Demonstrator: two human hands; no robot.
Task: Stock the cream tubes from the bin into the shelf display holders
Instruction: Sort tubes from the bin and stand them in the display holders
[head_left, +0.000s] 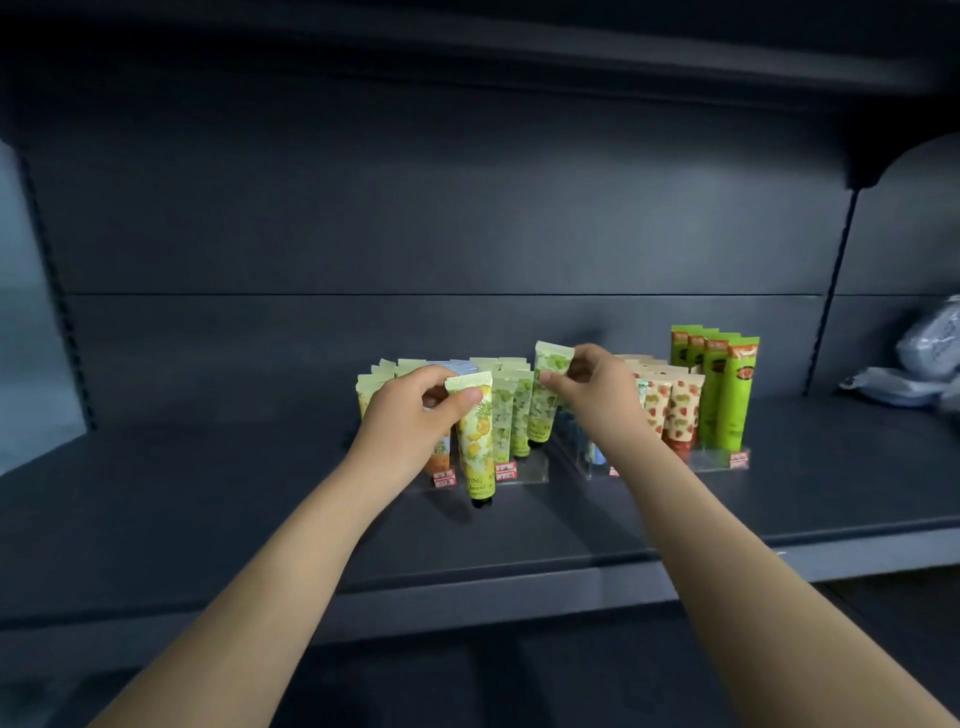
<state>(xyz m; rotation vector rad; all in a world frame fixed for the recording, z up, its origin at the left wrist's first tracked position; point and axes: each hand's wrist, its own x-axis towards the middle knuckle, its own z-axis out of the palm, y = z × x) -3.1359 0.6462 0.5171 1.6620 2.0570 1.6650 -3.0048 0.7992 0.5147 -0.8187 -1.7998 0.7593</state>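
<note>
My left hand (415, 410) pinches the crimped top of a yellow pineapple-print cream tube (475, 447), which hangs cap down in front of the left clear display holder (524, 475). My right hand (589, 387) grips a green grape-print tube (545, 400) by its upper part, cap down over the front of a row of matching green tubes (511, 410) in that holder. Behind both hands stand several more upright tubes. The bin is out of sight.
A second clear holder (719, 460) to the right carries strawberry-print tubes (675, 410) and taller green tubes (727, 384). Crumpled plastic wrapping (914, 364) lies at the far right of the dark shelf (208, 493). Another shelf board hangs overhead.
</note>
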